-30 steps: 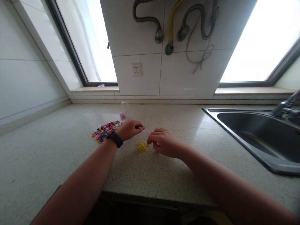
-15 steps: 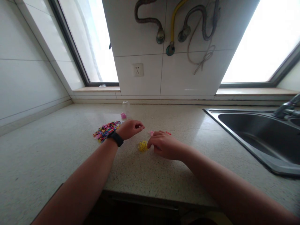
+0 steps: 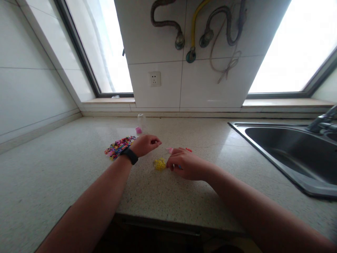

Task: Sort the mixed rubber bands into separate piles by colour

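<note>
While a large mixed heap of coloured bits (image 3: 119, 146) lies unsorted on the counter (image 3: 52, 182) by the left wrist, only a small yellow pile (image 3: 159, 164) and a few pink pieces (image 3: 170, 150) lie apart from it. The left hand (image 3: 144, 144) hovers with fingertips pinched; whether it holds anything cannot be told. The right hand (image 3: 185, 164) rests curled just beside the yellow pile, so most sorting appears outstanding.

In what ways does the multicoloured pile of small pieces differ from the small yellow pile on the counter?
The multicoloured pile mixes pink, blue, yellow and dark pieces; the yellow pile is a single colour. The multicoloured pile is wider and spread flat, while the yellow pile is a small tight clump. The multicoloured pile lies beyond the wrist of the left hand; the yellow pile lies right beside the fingertips of the right hand. Both rest on the speckled counter.
</note>
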`<state>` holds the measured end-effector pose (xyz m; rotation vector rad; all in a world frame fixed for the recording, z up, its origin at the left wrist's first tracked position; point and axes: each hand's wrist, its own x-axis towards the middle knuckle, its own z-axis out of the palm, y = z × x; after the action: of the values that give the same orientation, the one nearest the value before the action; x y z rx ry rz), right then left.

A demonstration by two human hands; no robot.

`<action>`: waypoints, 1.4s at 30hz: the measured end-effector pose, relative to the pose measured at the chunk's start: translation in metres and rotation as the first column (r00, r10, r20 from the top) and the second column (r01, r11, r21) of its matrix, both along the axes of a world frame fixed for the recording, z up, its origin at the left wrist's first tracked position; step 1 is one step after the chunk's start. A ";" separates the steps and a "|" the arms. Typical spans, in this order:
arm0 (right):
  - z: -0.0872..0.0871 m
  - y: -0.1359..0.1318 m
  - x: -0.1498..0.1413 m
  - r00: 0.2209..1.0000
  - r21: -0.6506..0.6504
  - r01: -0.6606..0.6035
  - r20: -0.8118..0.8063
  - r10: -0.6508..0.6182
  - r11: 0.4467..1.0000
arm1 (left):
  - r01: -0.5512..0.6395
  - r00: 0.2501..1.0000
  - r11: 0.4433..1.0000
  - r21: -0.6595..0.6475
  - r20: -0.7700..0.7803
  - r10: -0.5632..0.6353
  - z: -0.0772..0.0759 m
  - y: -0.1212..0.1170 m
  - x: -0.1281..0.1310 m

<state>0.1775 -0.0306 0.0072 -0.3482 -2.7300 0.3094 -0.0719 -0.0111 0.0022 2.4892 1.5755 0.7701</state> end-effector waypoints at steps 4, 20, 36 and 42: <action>0.004 0.002 0.004 0.998 0.012 0.049 -0.025 -0.049 0.999 | -0.007 1.000 1.000 0.009 0.007 0.007 0.002 -0.001 -0.001; -0.006 0.078 0.076 0.814 -0.027 0.524 -0.276 -0.510 0.851 | -0.279 0.960 0.948 0.154 0.010 0.281 0.022 -0.006 -0.053; -0.018 0.089 0.082 0.783 -0.104 0.599 -0.130 -0.608 0.794 | -0.422 0.878 0.897 0.135 -0.184 0.441 -0.018 0.026 -0.124; -0.018 0.088 0.081 0.798 -0.083 0.588 -0.104 -0.594 0.805 | -0.460 0.848 0.886 0.062 -0.265 0.459 -0.027 0.030 -0.129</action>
<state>0.2581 0.0571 -0.0110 -1.1240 -2.3355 0.2070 -0.2011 0.0187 -0.0248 2.3108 2.3210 0.4694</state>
